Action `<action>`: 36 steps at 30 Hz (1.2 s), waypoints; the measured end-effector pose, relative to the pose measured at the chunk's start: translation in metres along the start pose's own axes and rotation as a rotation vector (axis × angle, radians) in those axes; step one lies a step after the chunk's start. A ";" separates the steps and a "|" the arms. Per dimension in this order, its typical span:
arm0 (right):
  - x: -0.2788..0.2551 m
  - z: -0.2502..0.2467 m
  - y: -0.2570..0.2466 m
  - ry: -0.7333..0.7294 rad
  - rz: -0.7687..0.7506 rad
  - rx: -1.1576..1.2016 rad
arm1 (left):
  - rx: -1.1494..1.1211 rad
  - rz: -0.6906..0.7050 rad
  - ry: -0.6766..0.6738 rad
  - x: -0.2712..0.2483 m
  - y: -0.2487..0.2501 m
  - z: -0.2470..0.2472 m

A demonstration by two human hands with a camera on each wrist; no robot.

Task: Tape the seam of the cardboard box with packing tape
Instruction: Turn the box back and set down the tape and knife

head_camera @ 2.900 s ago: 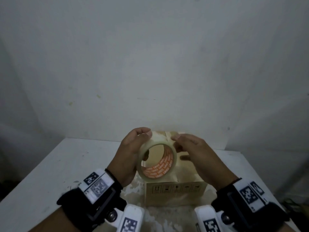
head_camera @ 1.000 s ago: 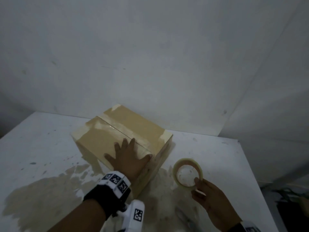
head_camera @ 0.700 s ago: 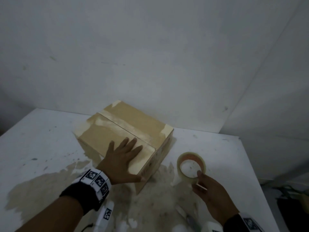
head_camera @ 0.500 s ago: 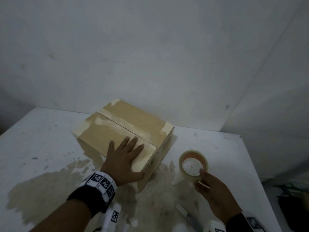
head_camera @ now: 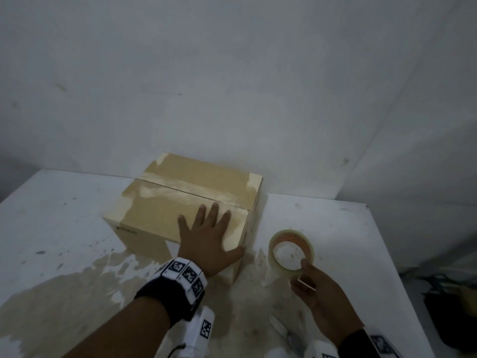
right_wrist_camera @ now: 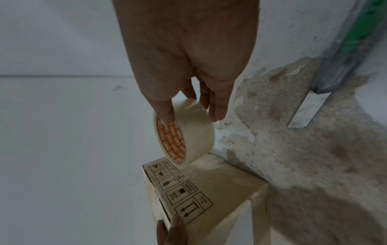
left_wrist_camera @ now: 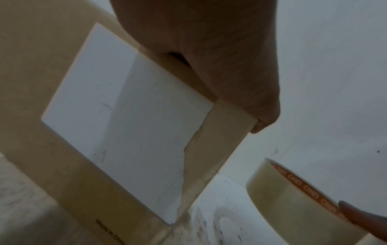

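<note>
The brown cardboard box (head_camera: pixel 165 213) stands on the white table, its top seam (head_camera: pixel 191 193) running left to right under a pale glossy strip. My left hand (head_camera: pixel 206 236) lies flat with spread fingers on the box top by its near right corner; the thumb (right_wrist_camera: pixel 171 232) hangs over the edge. Right of the box the clear packing tape roll (head_camera: pixel 291 250) with an orange core stands tilted on the table. My right hand (head_camera: pixel 304 275) pinches its near rim, thumb inside the core (right_wrist_camera: pixel 167 116). The left wrist view shows the box's white label (left_wrist_camera: pixel 125 116) and the roll (left_wrist_camera: pixel 293 199).
A utility cutter (head_camera: pixel 281 329) lies on the table near my right wrist, also seen as a green and clear cutter (right_wrist_camera: pixel 345 49). The table (head_camera: pixel 64 215) has worn brown patches. A white wall stands close behind the box. The table's right edge (head_camera: pixel 387 254) drops to a dark floor.
Earlier both hands held the roll above the box. Now the left hand lies flat on the box top and the right holds the roll down on the table beside it.
</note>
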State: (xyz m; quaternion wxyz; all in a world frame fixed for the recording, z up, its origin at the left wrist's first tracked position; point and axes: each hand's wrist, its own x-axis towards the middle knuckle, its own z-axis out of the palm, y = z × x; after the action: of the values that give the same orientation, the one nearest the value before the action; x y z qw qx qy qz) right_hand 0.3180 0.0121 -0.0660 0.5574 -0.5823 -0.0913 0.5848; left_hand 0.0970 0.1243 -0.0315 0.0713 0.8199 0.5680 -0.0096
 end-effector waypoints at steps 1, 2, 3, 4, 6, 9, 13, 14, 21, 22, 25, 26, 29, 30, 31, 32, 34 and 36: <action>0.000 -0.001 0.000 0.007 0.008 0.006 | 0.001 -0.006 -0.004 0.005 0.002 0.000; 0.001 -0.003 0.001 0.017 0.012 0.010 | 0.003 -0.012 -0.011 0.011 0.004 0.000; 0.001 -0.004 0.001 0.024 0.013 0.011 | 0.004 -0.016 -0.020 0.016 0.007 -0.001; 0.002 -0.006 0.001 0.031 0.015 0.010 | 0.003 -0.016 -0.032 0.022 0.009 -0.002; 0.004 -0.009 0.001 0.040 0.014 0.007 | 0.002 -0.002 -0.065 0.033 0.010 -0.005; 0.009 -0.016 0.001 0.060 0.003 0.019 | 0.016 0.044 -0.090 0.051 0.007 -0.010; 0.016 -0.022 -0.001 0.083 -0.003 0.015 | 0.011 0.061 -0.074 0.069 0.011 -0.010; 0.018 -0.023 -0.001 0.086 -0.008 0.014 | 0.007 0.055 -0.073 0.072 0.013 -0.010; 0.037 -0.021 -0.009 0.081 0.004 -0.036 | 0.002 0.120 0.103 0.083 0.013 -0.012; 0.042 -0.020 -0.012 0.081 0.001 -0.040 | -0.024 0.105 0.095 0.084 0.013 -0.011; 0.066 -0.015 -0.020 0.112 -0.045 -0.114 | -0.084 0.065 0.048 0.089 0.011 -0.009; 0.076 -0.013 -0.023 0.127 -0.058 -0.162 | -0.083 0.058 0.035 0.090 0.010 -0.008; 0.113 -0.008 -0.038 0.168 -0.083 -0.216 | -0.053 0.052 0.035 0.093 0.009 -0.004; 0.125 -0.007 -0.044 0.183 -0.084 -0.229 | -0.045 0.052 0.041 0.092 0.009 -0.003; 0.136 -0.005 -0.049 0.201 -0.077 -0.242 | -0.040 0.053 0.047 0.093 0.009 -0.003; 0.147 -0.004 -0.052 0.224 -0.072 -0.252 | -0.037 0.052 0.053 0.093 0.009 -0.003; 0.166 -0.004 -0.052 0.269 -0.067 -0.257 | -0.040 0.046 0.056 0.092 0.010 -0.003; 0.182 -0.006 -0.049 0.262 -0.045 -0.293 | -0.038 0.042 0.060 0.092 0.010 -0.003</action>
State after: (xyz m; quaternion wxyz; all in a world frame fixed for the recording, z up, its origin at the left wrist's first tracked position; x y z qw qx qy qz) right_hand 0.4040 0.1648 -0.1360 0.4868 -0.7259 -0.1150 0.4720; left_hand 0.1387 0.2070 -0.0366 0.0700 0.8301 0.5525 0.0272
